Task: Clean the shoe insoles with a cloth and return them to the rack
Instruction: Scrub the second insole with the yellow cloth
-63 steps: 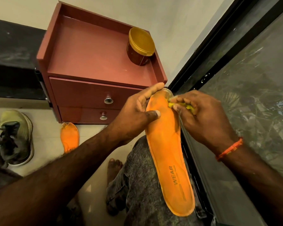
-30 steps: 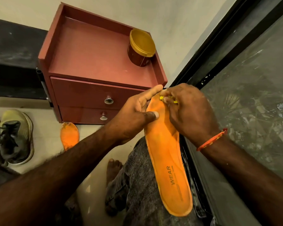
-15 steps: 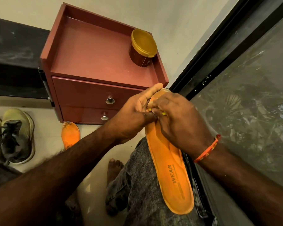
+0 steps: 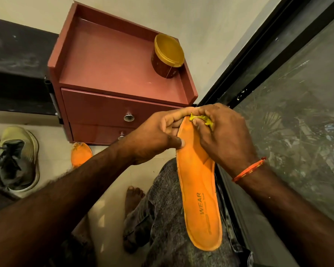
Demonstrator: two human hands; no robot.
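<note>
Long orange foam insole printed "WEAR" runs from frame centre down to lower right, heel end resting on the person's grey-trousered lap, toe end raised toward the cabinet. Left hand grips the toe end from the left: thumb laid across the top surface, fingers curled round behind the edge. Right hand sits at the toe tip, fingers bunched and pinching a small crumpled yellow cloth, pressing it on the insole's upper right edge. Both hands touch near the tip. Orange thread bracelet on the right wrist.

Second orange insole lies on the pale tiled floor, left of centre, just below the cabinet, partly hidden by the left forearm. Reddish-brown wooden two-drawer cabinet with round metal knobs fills upper centre; round brown jar with yellow lid stands at the back right corner of its top. Pale green and grey lace-up sneaker on the floor at left edge. Bare foot shows below centre. Dark-framed glass pane takes up the right side.
</note>
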